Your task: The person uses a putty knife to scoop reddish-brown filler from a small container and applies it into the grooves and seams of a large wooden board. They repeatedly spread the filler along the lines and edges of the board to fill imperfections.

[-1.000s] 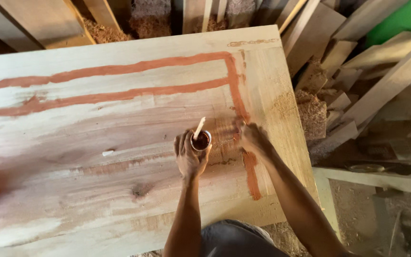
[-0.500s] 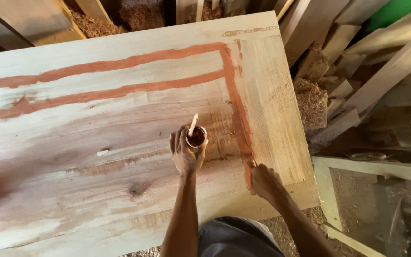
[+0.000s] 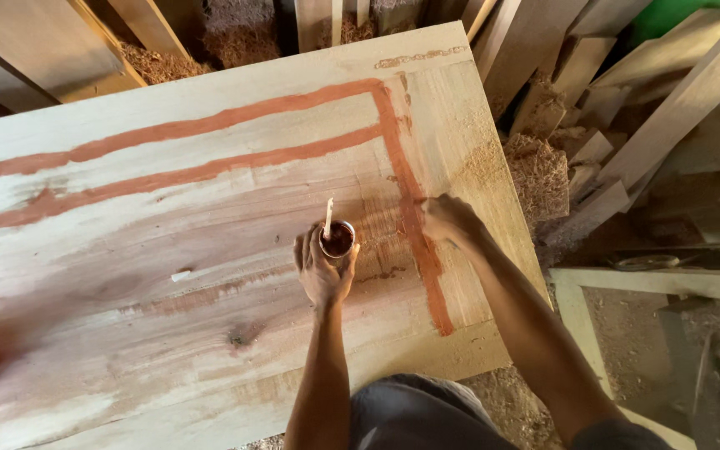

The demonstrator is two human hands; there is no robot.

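We log one small round cup (image 3: 337,240) of dark red-brown paste, with one pale stick (image 3: 328,218) standing in it, held over the middle of the wood panel (image 3: 168,333). Our left hand (image 3: 323,268) is clenched around the cup from below. Our right hand (image 3: 446,218) lies just beside it to the right, fingertips pressed on the short red-brown band (image 3: 427,267) near the panel's right edge; whether that grip holds anything we cannot tell. Count of painted bands: two long ones (image 3: 210,150) along the panel, one crossing band joining them. One dark knot (image 3: 243,336) sits below the cup. Sawdust heap (image 3: 539,171) and loose planks (image 3: 677,108) lie beyond the right edge.
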